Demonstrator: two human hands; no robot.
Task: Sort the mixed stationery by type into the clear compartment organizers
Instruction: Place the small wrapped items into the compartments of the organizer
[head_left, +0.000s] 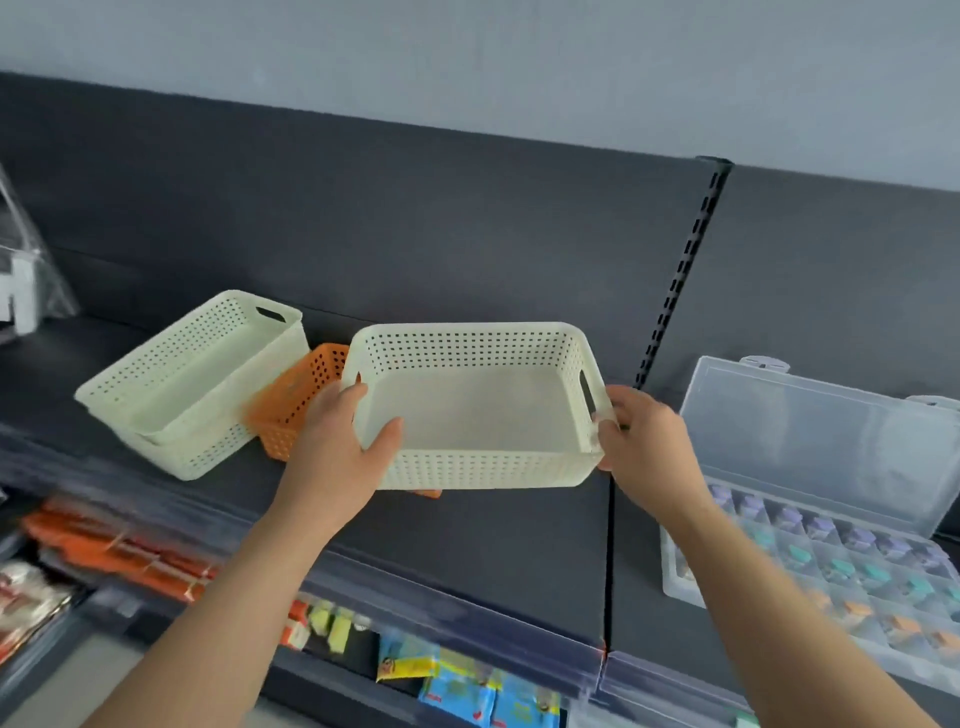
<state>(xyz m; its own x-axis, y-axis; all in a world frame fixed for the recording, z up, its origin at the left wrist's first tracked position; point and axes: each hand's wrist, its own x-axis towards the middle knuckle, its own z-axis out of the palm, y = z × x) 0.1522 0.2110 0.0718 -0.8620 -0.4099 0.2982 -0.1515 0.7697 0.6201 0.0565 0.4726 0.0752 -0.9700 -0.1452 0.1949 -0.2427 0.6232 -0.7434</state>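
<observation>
Gripping cream basket (467, 415) by both ends, left hand (332, 457) and right hand (649, 447) fingers (621, 397) curled over rim; may clip orange basket (306, 384) if lowered.

On my feed a dark shelf (467, 545) runs across the view, with a dark back panel (363, 208) behind it and a pale grey wall (467, 62) above. A slotted upright (680, 270) splits the panel right of centre. In the middle I see a wide cream basket (467, 470), perforated and empty, covering part of an orange basket (298, 395) behind it. Further left, two nested cream baskets (171, 353) sit at an angle. A clear plastic bag (31, 270) hangs at the far left edge.
</observation>
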